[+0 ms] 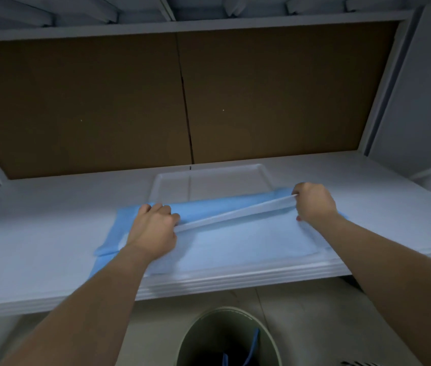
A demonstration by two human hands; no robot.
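So the blue sheet (pixel 235 243) lies flat across the near part of a white tray (pixel 157 180), which sits on the white table (pixel 37 233) right up against a brown board (pixel 77 101). The sheet hangs a little over the table's front lip on the left. Both hands have hold of one long edge (pixel 235 213) of it, pale side showing, pulled tight into a straight line between them.

My guess at why: stretching that edge taut lets the layer go over in one clean flap instead of bunching, and the far half of the tray is bare, so that looks like where it's headed. Could be folding back too, honestly can't tell.

Grip-wise, the left hand (pixel 153 228) sits low on the sheet, fingers curled over the edge and thumb tucked against it. The right hand (pixel 313 204) is lifted higher, closed tight, pinching the other end at its fingertips, so the edge slopes up toward it.

There's a bin (pixel 195 336) on the floor under the table with something blue inside.
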